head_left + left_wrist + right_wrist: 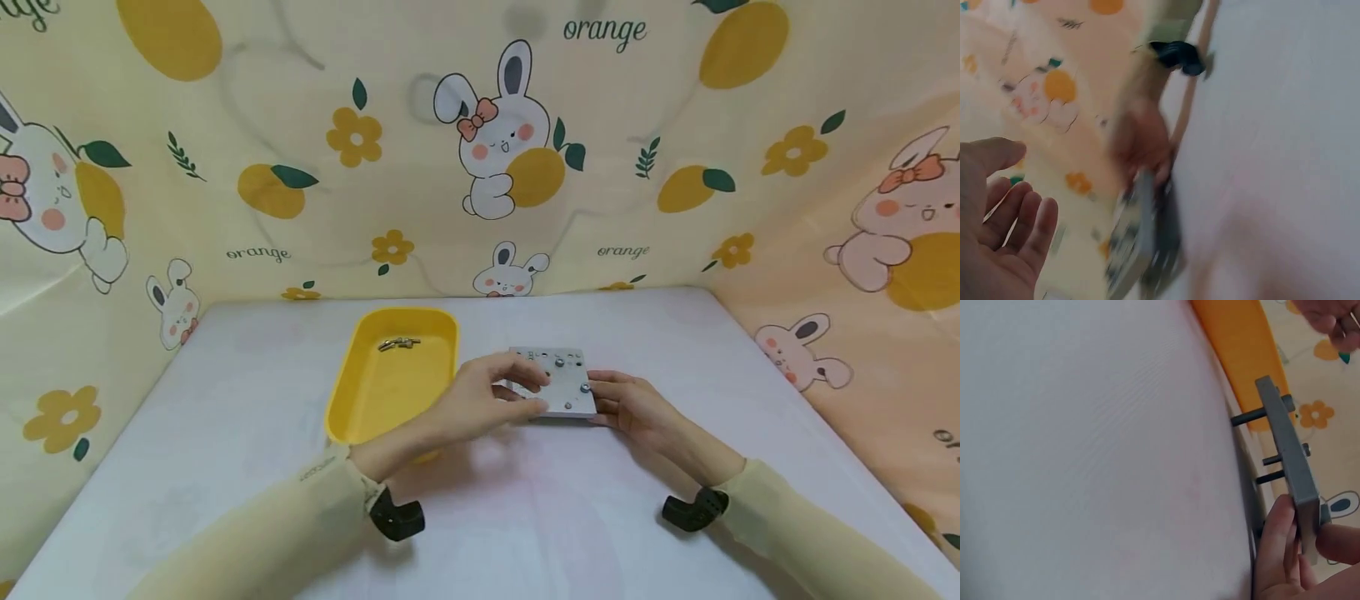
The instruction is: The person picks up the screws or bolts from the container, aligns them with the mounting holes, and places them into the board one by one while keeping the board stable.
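A grey metal plate with holes and several bolts through it is held up by its right edge. My right hand pinches that edge between thumb and fingers, as the right wrist view shows. There, bolt shanks of differing lengths stick out from the underside of the plate. My left hand hovers at the plate's left side and hides that part in the head view. In the left wrist view the left hand's fingers are loosely bent with nothing between them, and the plate is blurred.
A yellow tray stands on the white table, left of the plate; several small screws lie near its far end. Behind and beside the table hangs a printed cloth. My left forearm crosses the tray's near right corner.
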Action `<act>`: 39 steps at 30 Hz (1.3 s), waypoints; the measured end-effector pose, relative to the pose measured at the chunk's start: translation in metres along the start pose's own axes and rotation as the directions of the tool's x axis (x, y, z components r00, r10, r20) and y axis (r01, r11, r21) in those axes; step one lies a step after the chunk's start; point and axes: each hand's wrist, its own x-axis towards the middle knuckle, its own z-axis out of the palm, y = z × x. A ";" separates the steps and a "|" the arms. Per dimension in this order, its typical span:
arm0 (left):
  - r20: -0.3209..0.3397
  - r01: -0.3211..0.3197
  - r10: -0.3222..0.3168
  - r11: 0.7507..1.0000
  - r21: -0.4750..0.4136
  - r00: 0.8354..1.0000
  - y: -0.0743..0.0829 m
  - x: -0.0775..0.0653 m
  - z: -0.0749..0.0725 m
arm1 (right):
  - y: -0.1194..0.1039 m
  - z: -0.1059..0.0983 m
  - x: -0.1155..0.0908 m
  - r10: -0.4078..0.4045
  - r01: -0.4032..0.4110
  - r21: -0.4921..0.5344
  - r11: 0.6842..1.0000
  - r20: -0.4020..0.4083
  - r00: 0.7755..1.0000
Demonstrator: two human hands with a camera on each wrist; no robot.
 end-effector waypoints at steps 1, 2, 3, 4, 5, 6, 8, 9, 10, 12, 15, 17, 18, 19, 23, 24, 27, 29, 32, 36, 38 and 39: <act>-0.015 0.011 -0.011 1.000 0.008 1.000 0.002 -0.004 -0.013 | 0.000 0.000 0.001 0.003 -0.003 0.003 1.000 0.002 1.000; -0.036 0.024 -0.023 1.000 0.020 0.999 0.003 -0.007 -0.027 | 0.000 0.000 0.001 0.006 -0.006 0.003 1.000 0.012 1.000; -0.056 0.042 -0.040 0.998 0.041 0.998 0.002 -0.010 -0.042 | -0.001 -0.001 0.002 0.009 -0.010 0.007 1.000 0.018 1.000; -0.072 0.059 -0.054 0.995 0.076 0.996 0.001 -0.012 -0.056 | -0.001 -0.001 0.002 0.012 -0.013 0.009 1.000 0.025 1.000; -0.082 0.074 -0.065 0.991 0.113 0.994 -0.001 -0.014 -0.071 | -0.001 -0.002 0.002 0.018 -0.018 0.016 1.000 0.025 1.000; -0.086 0.095 -0.082 0.984 0.150 0.993 -0.004 -0.015 -0.084 | -0.001 -0.003 0.002 0.022 -0.023 0.015 1.000 0.035 0.999; -0.076 0.115 -0.100 0.969 0.219 0.992 -0.009 -0.017 -0.109 | -0.001 -0.005 0.002 0.037 -0.038 0.014 0.999 0.050 0.998; -0.069 0.123 -0.109 0.960 0.251 0.992 -0.011 -0.017 -0.120 | -0.001 -0.006 0.001 0.044 -0.045 0.017 0.999 0.056 0.997; -0.068 0.134 -0.120 0.952 0.274 0.990 -0.014 -0.017 -0.131 | 0.000 -0.007 0.001 0.049 -0.050 0.020 0.999 0.065 0.997; -0.085 0.163 -0.144 0.939 0.302 0.986 -0.019 -0.016 -0.148 | 0.001 -0.008 0.001 0.049 -0.050 0.016 0.999 0.081 0.996; -0.146 0.198 -0.159 0.930 0.310 0.976 -0.031 -0.011 -0.163 | 0.001 -0.010 0.001 0.041 -0.042 0.012 0.999 0.078 0.996; -0.178 0.215 -0.166 0.926 0.310 0.970 -0.043 -0.007 -0.167 | 0.000 -0.011 0.001 0.034 -0.035 0.007 0.999 0.074 0.997; -0.186 0.225 -0.172 0.922 0.316 0.967 -0.049 -0.005 -0.168 | 0.000 -0.012 0.001 0.030 -0.031 0.003 1.000 0.080 0.996; -0.187 0.233 -0.181 0.919 0.318 0.966 -0.055 -0.004 -0.168 | 0.000 -0.013 0.001 0.030 -0.030 0.003 1.000 0.085 0.996; -0.180 0.263 -0.214 0.912 0.316 0.960 -0.074 -0.002 -0.167 | 0.000 -0.011 0.002 0.036 -0.037 0.013 0.999 0.100 0.994; -0.181 0.267 -0.218 0.912 0.313 0.959 -0.076 -0.002 -0.167 | 0.000 -0.011 0.003 0.035 -0.037 0.011 0.999 0.108 0.994; -0.195 0.281 -0.230 0.914 0.292 0.953 -0.077 0.000 -0.166 | 0.001 -0.010 0.002 0.033 -0.035 0.017 0.999 0.103 0.994; -0.198 0.300 -0.249 0.909 0.290 0.948 -0.077 0.001 -0.166 | 0.001 -0.010 0.002 0.033 -0.035 0.016 0.999 0.101 0.994; -0.192 0.324 -0.276 0.897 0.300 0.942 -0.078 0.004 -0.165 | 0.002 -0.011 0.001 0.038 -0.039 0.015 0.999 0.088 0.995; -0.174 0.354 -0.314 0.887 0.295 0.933 -0.078 0.007 -0.164 | 0.002 -0.011 0.001 0.040 -0.041 0.017 0.999 0.068 0.997; -0.150 0.380 -0.351 0.885 0.269 0.924 -0.079 0.009 -0.163 | 0.002 -0.011 0.002 0.037 -0.039 0.023 0.999 0.068 0.997; -0.135 0.392 -0.369 0.884 0.256 0.920 -0.080 0.009 -0.163 | 0.003 -0.011 0.002 0.039 -0.040 0.026 0.999 0.065 0.997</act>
